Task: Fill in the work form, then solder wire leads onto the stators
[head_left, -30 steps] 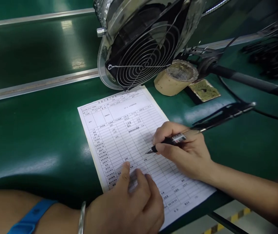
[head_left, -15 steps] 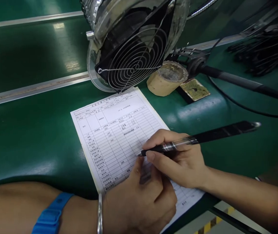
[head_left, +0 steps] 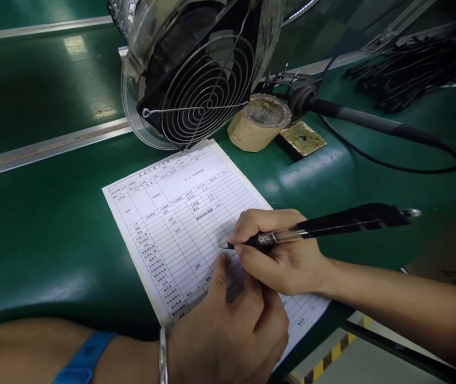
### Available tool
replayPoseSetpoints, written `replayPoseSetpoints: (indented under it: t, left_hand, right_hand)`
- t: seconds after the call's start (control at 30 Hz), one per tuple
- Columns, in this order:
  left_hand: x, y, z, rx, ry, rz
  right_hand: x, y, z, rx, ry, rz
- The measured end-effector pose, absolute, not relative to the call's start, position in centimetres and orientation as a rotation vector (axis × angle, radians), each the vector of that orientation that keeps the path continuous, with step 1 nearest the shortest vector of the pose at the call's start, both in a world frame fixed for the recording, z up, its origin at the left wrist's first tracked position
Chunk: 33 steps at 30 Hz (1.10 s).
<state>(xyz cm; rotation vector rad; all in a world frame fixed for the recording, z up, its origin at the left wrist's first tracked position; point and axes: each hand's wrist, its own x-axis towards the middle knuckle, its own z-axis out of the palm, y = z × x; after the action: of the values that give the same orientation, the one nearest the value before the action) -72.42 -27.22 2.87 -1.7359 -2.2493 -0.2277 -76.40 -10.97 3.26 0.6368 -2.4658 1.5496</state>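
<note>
Fingers of the right hand point(head_left: 286, 261), pinched closed about one black ballpoint pen point(head_left: 324, 226), nib low over the ruled rows, contact with paper not certain; fingers of the left hand point(head_left: 231, 330), index extended, the rest loosely curled, nothing seen gripped, resting on the sheet; index tip just beside the nib.

Printed tabular form point(head_left: 164, 213), one, beneath both hands on the green bench top point(head_left: 52, 256); upper rows carry handwritten entries.

Step in hand, as judged: writing on the form; a stroke there would call for a steady sheet, light nib pressure and the left index kept out of the line.

Edges: form's top edge just beside the wire-guarded fan point(head_left: 206, 109); lower right corner near the bench front edge point(head_left: 366, 330); beige round pot point(head_left: 247, 130) and sponge tray point(head_left: 303, 140) beyond the upper right; widest room for travel, as judged, left of the form.
</note>
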Motion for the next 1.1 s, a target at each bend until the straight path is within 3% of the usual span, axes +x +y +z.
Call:
replayPoseSetpoints:
  t: [1.1]
  left_hand:
    - [-72.3,-27.32,2.75,-1.75,-2.253,-0.241]
  right_hand:
    - [-76.32,-10.91,3.53,0.656,-2.474,1.574]
